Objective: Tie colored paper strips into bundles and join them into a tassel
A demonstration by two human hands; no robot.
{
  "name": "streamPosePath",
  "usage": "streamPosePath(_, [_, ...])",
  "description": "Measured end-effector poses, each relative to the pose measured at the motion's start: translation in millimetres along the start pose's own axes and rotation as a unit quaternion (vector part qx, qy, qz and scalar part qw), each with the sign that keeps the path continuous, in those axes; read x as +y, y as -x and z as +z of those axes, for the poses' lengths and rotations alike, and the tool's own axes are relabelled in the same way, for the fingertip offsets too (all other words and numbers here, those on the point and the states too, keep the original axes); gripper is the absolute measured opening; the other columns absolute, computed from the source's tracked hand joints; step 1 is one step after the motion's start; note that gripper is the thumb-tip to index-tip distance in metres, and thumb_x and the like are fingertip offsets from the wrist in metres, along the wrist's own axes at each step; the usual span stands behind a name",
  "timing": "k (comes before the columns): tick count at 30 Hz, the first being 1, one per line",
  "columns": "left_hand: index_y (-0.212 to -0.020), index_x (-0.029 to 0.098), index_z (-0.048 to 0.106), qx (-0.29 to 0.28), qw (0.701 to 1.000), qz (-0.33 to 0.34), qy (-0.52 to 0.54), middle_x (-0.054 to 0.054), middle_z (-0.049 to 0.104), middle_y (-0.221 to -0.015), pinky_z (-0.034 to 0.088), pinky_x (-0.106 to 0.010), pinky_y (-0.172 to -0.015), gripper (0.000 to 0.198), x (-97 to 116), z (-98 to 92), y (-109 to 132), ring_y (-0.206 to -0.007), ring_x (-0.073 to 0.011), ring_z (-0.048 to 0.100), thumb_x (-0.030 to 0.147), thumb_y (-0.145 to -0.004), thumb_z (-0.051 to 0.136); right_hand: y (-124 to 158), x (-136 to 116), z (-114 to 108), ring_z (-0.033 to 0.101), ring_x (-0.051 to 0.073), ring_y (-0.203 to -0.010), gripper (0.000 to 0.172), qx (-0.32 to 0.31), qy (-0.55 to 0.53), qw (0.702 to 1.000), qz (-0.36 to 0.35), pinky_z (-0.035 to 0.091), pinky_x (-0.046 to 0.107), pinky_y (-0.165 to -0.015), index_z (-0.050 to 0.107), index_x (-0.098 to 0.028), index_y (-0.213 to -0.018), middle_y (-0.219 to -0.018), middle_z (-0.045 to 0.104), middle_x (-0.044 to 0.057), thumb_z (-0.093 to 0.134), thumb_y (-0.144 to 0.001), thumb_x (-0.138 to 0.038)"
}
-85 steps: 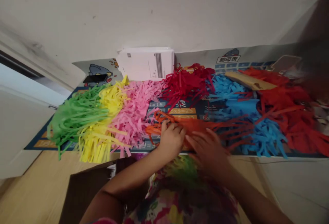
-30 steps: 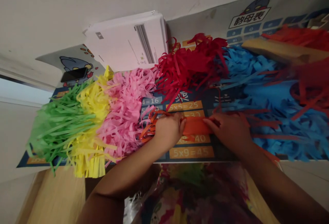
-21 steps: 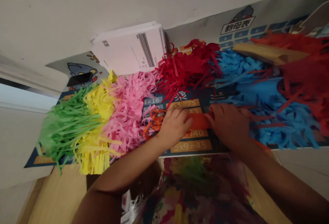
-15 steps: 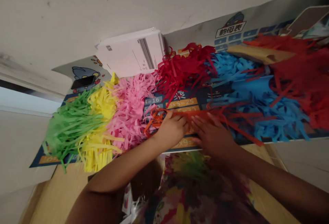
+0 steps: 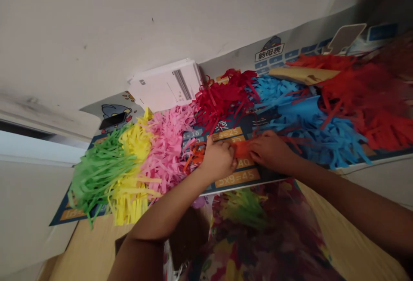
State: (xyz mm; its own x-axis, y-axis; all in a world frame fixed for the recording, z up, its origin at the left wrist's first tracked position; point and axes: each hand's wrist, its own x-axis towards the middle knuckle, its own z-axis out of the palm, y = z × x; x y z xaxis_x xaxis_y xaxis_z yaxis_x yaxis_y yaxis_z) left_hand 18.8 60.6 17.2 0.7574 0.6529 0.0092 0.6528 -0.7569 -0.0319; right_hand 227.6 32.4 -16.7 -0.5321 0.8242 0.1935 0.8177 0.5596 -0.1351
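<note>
An orange paper tassel (image 5: 242, 148) with cut fringe ends lies flat over the printed chart, stretched between my two hands. My left hand (image 5: 219, 158) is closed round its left part, with loose orange strips sticking out beyond the fingers. My right hand (image 5: 271, 151) pinches the tassel's right part, its fingers bent together; the strips behind that hand are blurred. Left of my hands are pink fringed paper (image 5: 167, 143), yellow (image 5: 137, 139) and green (image 5: 103, 160). Dark red fringe (image 5: 222, 98) sits just beyond them, and blue fringe (image 5: 335, 134) to the right.
A stack of white cards or boxes (image 5: 164, 85) with a barcode leans on the wall. A dark phone-like object (image 5: 112, 121) lies at the far left. Red fringe (image 5: 361, 96), a tan paper piece (image 5: 303, 74) and a pale stand (image 5: 346, 38) are at the right.
My right hand has gone from spread flat over the orange tassel to pinching it, fingers drawn together. My left hand keeps its hold. The view has shifted slightly.
</note>
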Motion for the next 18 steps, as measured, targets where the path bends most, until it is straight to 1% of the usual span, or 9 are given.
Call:
streamPosePath(2, [-0.098,0.014,0.068,-0.005,1.000,-0.003,0.001,-0.011,0.071,-0.092,0.031,-0.058,-0.102,0.023,-2,2.0,2,-0.090,-0.0292,0.065,0.030,-0.083,0.060,1,0,-4,0.060,0.019,-0.080,0.014,0.002,-0.021,1.000,0.015,0.029,0.037,-0.081,0.067,-0.017,-0.081,-0.087,0.073,0.006,0.055,-0.088,-0.019])
streamPosePath(5, [-0.104,0.014,0.067,-0.002,1.000,0.004,0.004,-0.012,0.072,-0.098,0.031,-0.056,-0.103,0.024,-4,5.1,3,-0.096,-0.0292,0.065,0.024,-0.084,0.060,1,-9,-8,0.060,0.022,-0.088,0.013,0.011,-0.021,1.000,-0.011,0.028,0.038,-0.084,0.067,-0.016,-0.088,-0.097,0.072,0.008,0.059,-0.087,-0.026])
streamPosePath(8, [-0.103,0.015,0.069,0.015,0.999,-0.004,0.032,-0.011,0.074,-0.101,0.032,-0.054,-0.103,0.021,-11,9.8,6,-0.095,-0.0277,0.066,0.022,-0.085,0.059,-1,-12,-2,0.060,0.024,-0.092,0.013,0.022,-0.002,1.000,-0.006,0.028,0.039,-0.084,0.068,-0.015,-0.092,-0.098,0.071,0.010,0.059,-0.088,-0.024])
streamPosePath(11, [-0.100,0.019,0.072,0.036,0.995,-0.015,0.087,-0.008,0.075,-0.102,0.033,-0.051,-0.103,0.019,-24,15.4,11,-0.097,-0.0245,0.067,0.018,-0.087,0.059,-2,3,6,0.061,0.022,-0.092,0.015,0.017,-0.034,0.999,0.026,0.028,0.037,-0.079,0.071,-0.019,-0.090,-0.095,0.072,0.007,0.057,-0.091,-0.021])
streamPosePath(14, [-0.101,0.024,0.074,0.035,0.985,-0.041,0.166,-0.005,0.076,-0.107,0.036,-0.043,-0.097,0.019,-37,18.6,13,-0.102,-0.0212,0.066,0.018,-0.088,0.061,-3,24,9,0.061,0.021,-0.093,0.020,-0.001,-0.100,0.992,0.071,0.028,0.035,-0.075,0.074,-0.023,-0.090,-0.097,0.073,0.004,0.055,-0.095,-0.027])
streamPosePath(16, [-0.093,0.024,0.076,0.018,0.974,-0.068,0.214,-0.002,0.077,-0.100,0.038,-0.038,-0.092,0.014,-42,19.1,12,-0.098,-0.0191,0.067,0.024,-0.091,0.062,-6,31,8,0.062,0.021,-0.092,0.023,-0.022,-0.119,0.987,0.105,0.029,0.034,-0.075,0.073,-0.022,-0.088,-0.094,0.073,0.004,0.054,-0.096,-0.030])
streamPosePath(18, [-0.079,0.023,0.076,0.009,0.967,-0.103,0.232,-0.001,0.076,-0.087,0.038,-0.035,-0.088,0.023,-42,19.2,9,-0.090,-0.0179,0.066,0.030,-0.094,0.059,-11,32,6,0.062,0.021,-0.090,0.025,-0.044,-0.117,0.983,0.136,0.030,0.033,-0.074,0.071,-0.020,-0.084,-0.091,0.071,0.004,0.053,-0.096,-0.031])
